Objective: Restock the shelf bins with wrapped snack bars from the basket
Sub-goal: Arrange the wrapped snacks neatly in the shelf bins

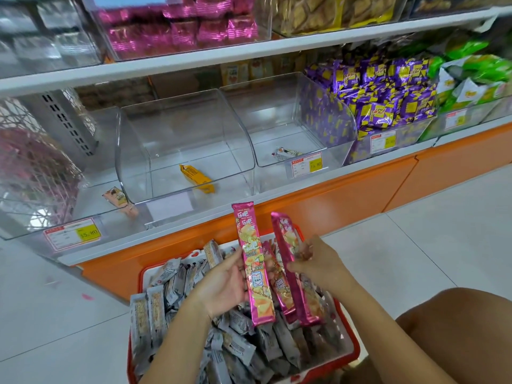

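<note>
my left hand [224, 286] grips one pink bar [255, 270], right hand [315, 261] pinches more pink bars [282, 236] above basket [356, 349], likely bunching for near-empty bin [194, 120].

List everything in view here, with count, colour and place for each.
long pink foil snack packs: at least three, pink, held above the basket
grey wrapped snack bars: many, grey, piled in the basket
red plastic basket: one, red, before the shelf
clear plastic shelf bins: three nearly empty, clear, lower shelf
yellow wrapped bar: one, yellow, middle bin
purple-and-yellow packets: many, purple-yellow, right-hand bin
green packets: many, green, far right
magenta foil packs: many, magenta, upper shelf
left hand: holds one pink pack
right hand: pinches another pink pack
</note>
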Demonstrator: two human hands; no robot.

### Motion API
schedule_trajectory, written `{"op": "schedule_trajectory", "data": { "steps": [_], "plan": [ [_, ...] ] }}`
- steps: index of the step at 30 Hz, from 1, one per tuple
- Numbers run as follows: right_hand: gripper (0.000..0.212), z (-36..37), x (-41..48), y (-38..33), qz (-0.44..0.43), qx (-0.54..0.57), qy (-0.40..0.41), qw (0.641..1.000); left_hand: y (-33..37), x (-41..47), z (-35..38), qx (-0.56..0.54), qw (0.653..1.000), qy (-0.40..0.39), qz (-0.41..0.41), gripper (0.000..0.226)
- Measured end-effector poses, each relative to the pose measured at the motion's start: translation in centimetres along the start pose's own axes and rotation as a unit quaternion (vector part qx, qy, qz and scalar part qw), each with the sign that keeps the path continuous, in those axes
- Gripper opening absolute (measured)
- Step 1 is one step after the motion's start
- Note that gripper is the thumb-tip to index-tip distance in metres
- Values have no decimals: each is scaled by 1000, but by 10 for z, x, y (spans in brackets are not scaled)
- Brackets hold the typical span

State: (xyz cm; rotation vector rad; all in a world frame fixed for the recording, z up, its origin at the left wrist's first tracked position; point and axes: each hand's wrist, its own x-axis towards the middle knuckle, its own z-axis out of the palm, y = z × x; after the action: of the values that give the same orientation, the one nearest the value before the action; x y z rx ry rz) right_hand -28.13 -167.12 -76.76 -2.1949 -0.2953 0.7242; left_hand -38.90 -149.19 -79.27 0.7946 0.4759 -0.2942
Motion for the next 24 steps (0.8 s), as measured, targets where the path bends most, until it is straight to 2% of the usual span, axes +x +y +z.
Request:
{"op": "schedule_trajectory", "data": {
  "steps": [3,5,8,12,14,17,19,24],
  "plan": [
    [32,3,-12,-12,-88,9,93,992,0,1,9,-1,1000,-13,10,52],
    [33,7,-17,-17,-125,19,128,984,0,0,17,-7,1000,-19,18,51],
    [34,10,-21,-23,-164,2,160,973,0,-2,28,-21,999,-31,40,51],
    [21,2,-26,-35,-207,41,181,961,11,-4,40,-38,995,-43,85,55],
    [16,-4,-32,-45,-239,58,181,952,20,-7,49,-17,992,-38,116,48],
    [40,-11,-49,-60,-262,42,141,954,33,-15,67,16,985,-12,170,35],
    [57,-15,-58,-68,-278,1,146,949,43,-21,79,44,979,1,199,39],
    [65,-47,-64,-99,-331,-17,179,926,79,-42,112,172,945,14,276,39]
  ]
}}
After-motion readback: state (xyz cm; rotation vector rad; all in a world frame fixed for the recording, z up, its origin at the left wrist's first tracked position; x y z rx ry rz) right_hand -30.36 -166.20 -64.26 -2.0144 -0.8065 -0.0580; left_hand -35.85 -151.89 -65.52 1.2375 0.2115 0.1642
